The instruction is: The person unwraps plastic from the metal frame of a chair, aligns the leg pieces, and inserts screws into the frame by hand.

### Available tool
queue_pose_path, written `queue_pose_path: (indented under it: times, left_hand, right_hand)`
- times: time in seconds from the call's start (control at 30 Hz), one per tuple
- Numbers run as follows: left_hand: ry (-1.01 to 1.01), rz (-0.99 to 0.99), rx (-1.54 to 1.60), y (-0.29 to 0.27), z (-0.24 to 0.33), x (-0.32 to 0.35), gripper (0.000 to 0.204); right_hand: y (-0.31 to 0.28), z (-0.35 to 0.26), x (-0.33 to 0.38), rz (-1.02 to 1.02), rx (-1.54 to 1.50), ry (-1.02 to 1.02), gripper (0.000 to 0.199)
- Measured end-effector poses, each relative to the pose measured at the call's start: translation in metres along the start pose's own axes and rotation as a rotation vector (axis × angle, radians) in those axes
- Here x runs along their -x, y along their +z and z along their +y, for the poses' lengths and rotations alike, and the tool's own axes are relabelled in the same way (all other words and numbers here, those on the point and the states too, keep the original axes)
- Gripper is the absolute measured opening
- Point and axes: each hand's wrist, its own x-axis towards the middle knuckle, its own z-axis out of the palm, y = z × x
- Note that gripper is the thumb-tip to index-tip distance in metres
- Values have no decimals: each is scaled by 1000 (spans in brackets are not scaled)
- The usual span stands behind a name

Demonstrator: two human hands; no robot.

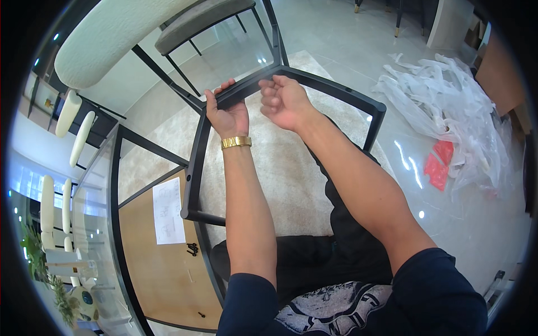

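Note:
A black metal chair frame (pixel 196 162) stands tilted in front of me, with a cream padded backrest (pixel 112 39) at its upper left. My left hand (pixel 228 116), with a gold watch (pixel 236 142) at the wrist, is wrapped round the frame's rear crossbar, thumb on one side and fingers on the other. Close to the corner of that bar is my right hand (pixel 284 102), its fingers curled together in a pinch. Whatever the pinch holds, if anything, is too small or hidden to make out.
Left of me lies a brown panel (pixel 162 280) in a black frame, bearing a paper sheet (pixel 168 211) and several black bolts (pixel 192 250). A grey-seated chair (pixel 204 25) stands beyond. White plastic wrapping (pixel 443 106) with a red piece (pixel 439 165) covers floor at right, beside cardboard (pixel 500 73).

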Motion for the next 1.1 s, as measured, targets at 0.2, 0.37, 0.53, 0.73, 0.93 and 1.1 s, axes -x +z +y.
queue_pose_path:
  times: [0.2,0.37,0.53,0.73,0.93,1.1]
  left_hand:
    - [16,-8,8,-8,4,-3,34]
    - [0,0,34,-5,0,-1,35]
    - [11,-3,10,-2,-1,2,35]
    - [12,11,24,0,0,4,35]
    - [0,33,30,6,-2,2,37]
    - [-5,-11,8,1,1,3,44]
  right_hand:
    - [11,-11,25,81,1727,-1134,14]
    - [26,-74,-3,-162,2414,-1053,36]
    - [34,-86,-19,-288,2575,-701,45]
    - [34,-89,-25,-317,2583,-660,48]
    - [24,-99,-42,-496,2389,-690,54]
    - [36,-98,-41,-562,2258,-474,49]
